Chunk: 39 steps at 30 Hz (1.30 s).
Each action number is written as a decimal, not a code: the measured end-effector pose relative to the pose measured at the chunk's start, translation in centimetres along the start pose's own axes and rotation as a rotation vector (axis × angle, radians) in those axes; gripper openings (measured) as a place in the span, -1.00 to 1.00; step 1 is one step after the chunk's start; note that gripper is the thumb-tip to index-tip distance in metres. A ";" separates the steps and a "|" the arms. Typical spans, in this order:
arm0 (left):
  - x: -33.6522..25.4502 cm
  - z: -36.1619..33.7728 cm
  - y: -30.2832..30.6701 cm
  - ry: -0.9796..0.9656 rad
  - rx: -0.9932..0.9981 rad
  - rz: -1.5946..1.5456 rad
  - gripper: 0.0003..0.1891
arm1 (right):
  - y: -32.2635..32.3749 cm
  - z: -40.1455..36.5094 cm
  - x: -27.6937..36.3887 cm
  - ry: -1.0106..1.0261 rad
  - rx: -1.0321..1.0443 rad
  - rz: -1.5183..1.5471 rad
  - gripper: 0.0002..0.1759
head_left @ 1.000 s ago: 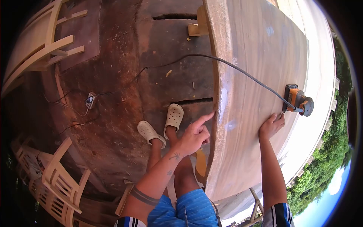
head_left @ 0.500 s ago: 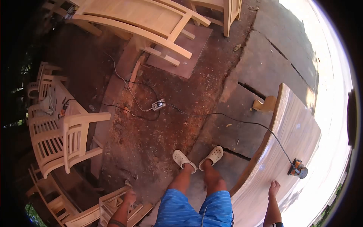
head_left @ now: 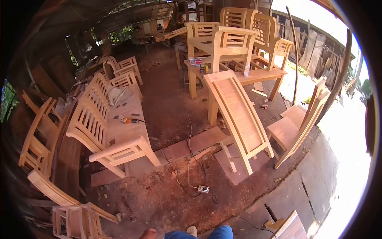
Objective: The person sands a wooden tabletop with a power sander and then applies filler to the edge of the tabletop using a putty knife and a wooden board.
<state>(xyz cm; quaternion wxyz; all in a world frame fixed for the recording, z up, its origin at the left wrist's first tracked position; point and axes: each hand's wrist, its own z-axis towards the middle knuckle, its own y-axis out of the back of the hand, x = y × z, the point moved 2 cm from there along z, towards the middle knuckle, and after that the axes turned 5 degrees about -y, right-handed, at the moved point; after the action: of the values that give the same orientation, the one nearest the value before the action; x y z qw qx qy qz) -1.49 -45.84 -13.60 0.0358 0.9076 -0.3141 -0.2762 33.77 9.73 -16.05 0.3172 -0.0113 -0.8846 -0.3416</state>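
Only a small part of my left hand (head_left: 149,234) shows at the bottom edge, apart from the wooden things around it; its fingers are not clear. My right hand is out of view. To the left of my left hand stands a small unpainted wooden frame (head_left: 75,220). A white power outlet box (head_left: 203,189) lies on the dirt floor ahead, with cords running from it. At the bottom right, one corner of a wooden tabletop (head_left: 292,229) shows. A curved wooden panel (head_left: 238,115) leans ahead of me.
A slatted wooden bench (head_left: 125,109) stands left, with an orange power tool (head_left: 131,120) on its seat. Several chairs are stacked on a table (head_left: 258,75), beside paint cans (head_left: 204,68). More chair parts (head_left: 304,123) stand right. People sit far back. A cord (head_left: 246,219) crosses the concrete.
My view has swung up from the floor to the wider workshop. My right hand and the sander on the tabletop have left the view, and my left hand now shows only at the bottom edge.
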 end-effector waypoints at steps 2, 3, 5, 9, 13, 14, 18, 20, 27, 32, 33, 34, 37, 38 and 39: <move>-0.3 0.7 1.6 -0.003 -0.005 -0.035 -0.76 | 1.4 3.2 3.0 -0.032 -0.007 0.489 -0.77; 0.0 0.9 2.1 0.000 -0.038 -0.026 -0.76 | 2.1 4.5 4.2 -0.029 -0.008 0.401 -0.77; 0.6 1.3 3.6 0.040 -0.067 -0.060 -0.76 | 3.1 6.5 6.3 -0.031 -0.005 0.223 -0.76; -1.2 2.3 4.7 0.107 -0.189 -0.103 -0.80 | -0.3 11.1 7.0 -0.339 0.082 0.444 -0.76; -7.1 3.7 3.9 0.204 -0.347 -0.164 -0.77 | -4.2 16.7 11.4 -0.640 0.134 0.519 -0.86; -8.9 4.3 3.6 0.227 -0.315 -0.160 -0.77 | -4.9 18.0 12.9 -0.724 0.154 0.540 -0.88; -19.4 7.0 5.5 0.167 -0.212 -0.036 -0.79 | -5.7 28.3 19.0 -0.539 0.183 0.897 -0.84; -23.8 10.1 8.2 -0.033 -0.291 -0.091 -0.81 | -4.8 32.4 26.0 -0.397 0.204 0.847 -0.81; -35.5 14.9 9.2 -0.214 -0.418 -0.101 -0.87 | 0.3 41.9 39.8 -0.216 0.067 0.775 -0.86; -34.2 23.0 10.0 0.164 -0.102 -0.138 -0.88 | -3.2 46.4 36.2 -0.451 0.126 0.798 -0.82; -35.5 24.8 10.4 0.209 -0.074 -0.127 -0.88 | -4.3 46.9 35.3 -0.547 0.139 0.814 -0.82; -37.0 26.8 11.2 0.251 -0.046 -0.113 -0.87 | -5.4 47.0 34.7 -0.643 0.152 0.833 -0.80; -43.8 35.5 14.9 0.237 0.142 -0.215 -0.81 | -8.4 46.8 37.7 -0.921 0.073 0.559 -0.85; -46.1 39.4 16.2 0.133 0.086 -0.036 -0.79 | -9.0 47.2 40.5 -1.018 0.037 0.576 -0.84; -51.2 40.2 17.9 0.106 -0.026 -0.030 -0.78 | -9.5 48.3 44.2 -1.095 0.008 0.604 -0.83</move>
<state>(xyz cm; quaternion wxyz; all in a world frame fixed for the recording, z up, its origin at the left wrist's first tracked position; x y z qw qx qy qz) -65.70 -25.65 -18.83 0.0603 0.9251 -0.2945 -0.2322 -30.55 23.29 -23.92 -0.0995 -0.4331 -0.8780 -0.1781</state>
